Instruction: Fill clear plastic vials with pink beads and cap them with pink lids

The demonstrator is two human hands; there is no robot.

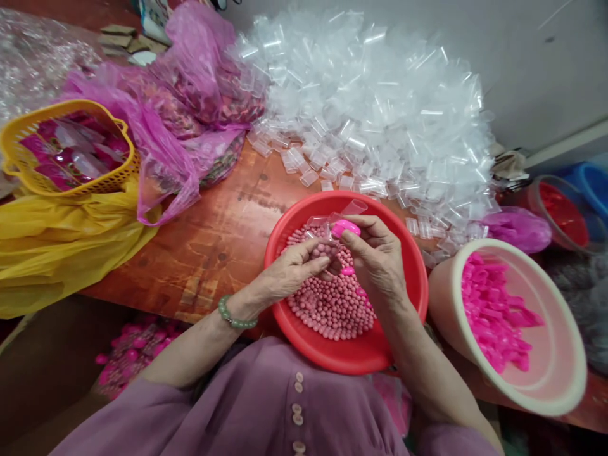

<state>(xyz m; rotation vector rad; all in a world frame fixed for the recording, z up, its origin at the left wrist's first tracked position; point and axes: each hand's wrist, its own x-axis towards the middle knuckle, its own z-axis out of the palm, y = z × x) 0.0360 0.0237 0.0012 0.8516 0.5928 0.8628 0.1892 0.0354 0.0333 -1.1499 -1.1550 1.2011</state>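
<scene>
Both my hands are together over a red basin [285, 316] that holds many small pink balls [327, 307]. The fingers of my left hand [297, 263] are closed round a clear plastic container [327, 253], with pink balls showing in or behind it. My right hand [380, 256] pinches a glossy bright pink plastic cap [346, 228] close to the container's upper end. I cannot tell whether the two touch. Another clear container [354, 207] juts out just behind the cap. A few bright pink pieces [348, 271] lie among the balls below.
A large heap of clear plastic containers [370, 107] covers the back of the wooden table [218, 221]. To the right stands a cream bucket [560, 354] of bright pink caps [494, 310]. On the left are a yellow basket [71, 187] with pink packets, pink plastic bags [166, 158] and a yellow bag [57, 240].
</scene>
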